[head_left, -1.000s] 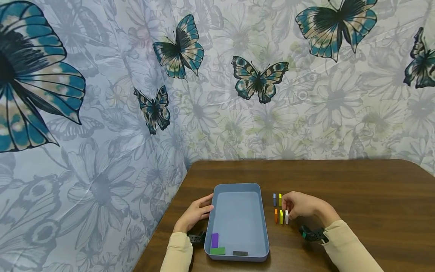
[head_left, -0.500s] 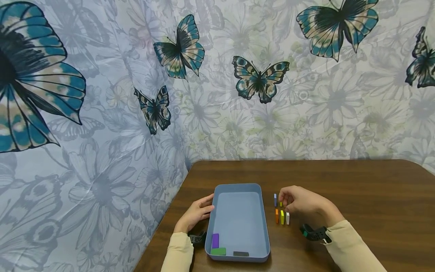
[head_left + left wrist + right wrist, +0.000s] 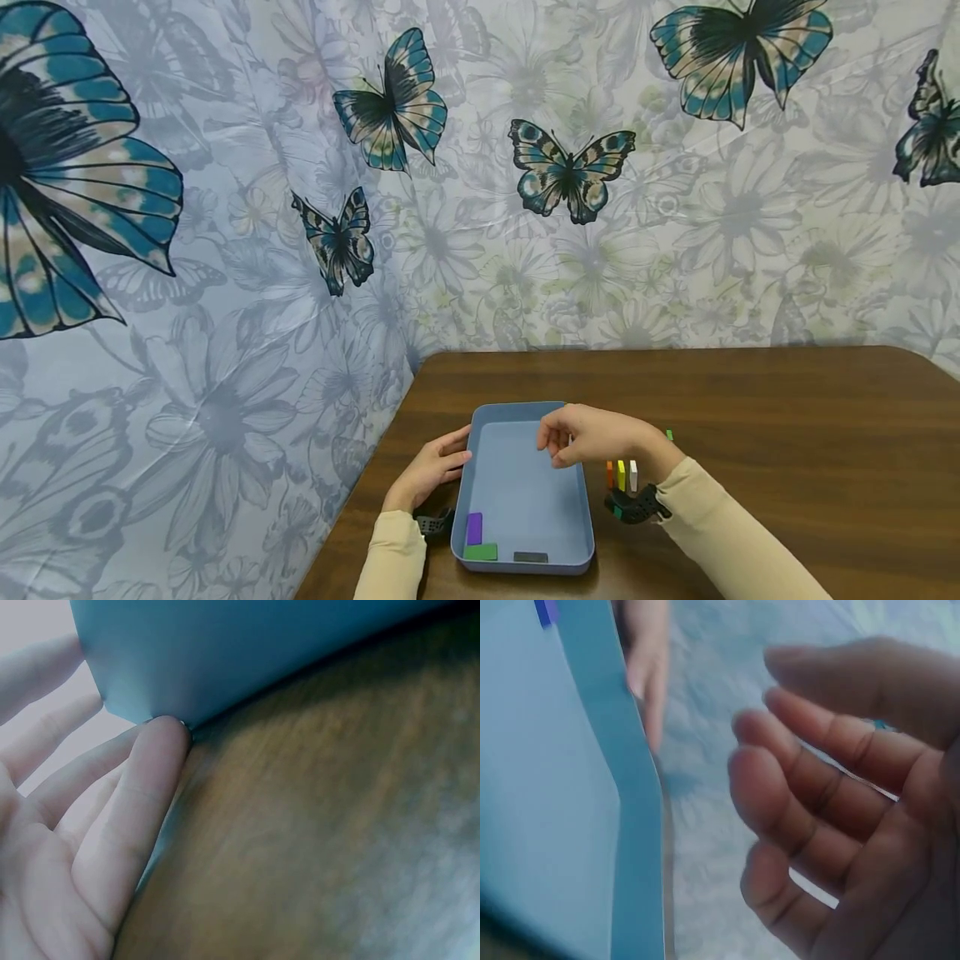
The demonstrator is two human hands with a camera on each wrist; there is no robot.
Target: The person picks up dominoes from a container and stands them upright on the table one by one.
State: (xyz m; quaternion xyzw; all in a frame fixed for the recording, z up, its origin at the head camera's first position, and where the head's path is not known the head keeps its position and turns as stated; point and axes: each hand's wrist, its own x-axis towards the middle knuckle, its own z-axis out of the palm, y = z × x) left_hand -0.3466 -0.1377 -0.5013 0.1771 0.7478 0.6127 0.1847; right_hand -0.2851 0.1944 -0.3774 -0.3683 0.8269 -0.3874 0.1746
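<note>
A blue-grey tray [image 3: 517,500] lies on the table. My left hand [image 3: 427,472] rests against its left side, fingers fairly straight; in the left wrist view the thumb [image 3: 142,817] and fingertips touch the tray wall. Above the tray's right side, my right hand [image 3: 588,433] hangs with loosely curled fingers; the right wrist view shows a gap between thumb and fingers [image 3: 757,787] with nothing in it. Inside the tray lie a purple block [image 3: 474,528], a green block [image 3: 480,552] and a dark grey block [image 3: 530,557]. The back row of blocks is hidden behind my right hand.
Right of the tray, an orange block [image 3: 609,474], a yellow block [image 3: 621,475] and a white block [image 3: 633,476] stand in a row close to my right wrist. A small green piece [image 3: 669,434] shows beyond that wrist. Butterfly-patterned cloth [image 3: 465,250] hangs behind the brown table [image 3: 787,442].
My right hand has moved left from the standing blocks to above the tray's right side. My left hand stays at the tray's side, and the blocks in the tray lie as before.
</note>
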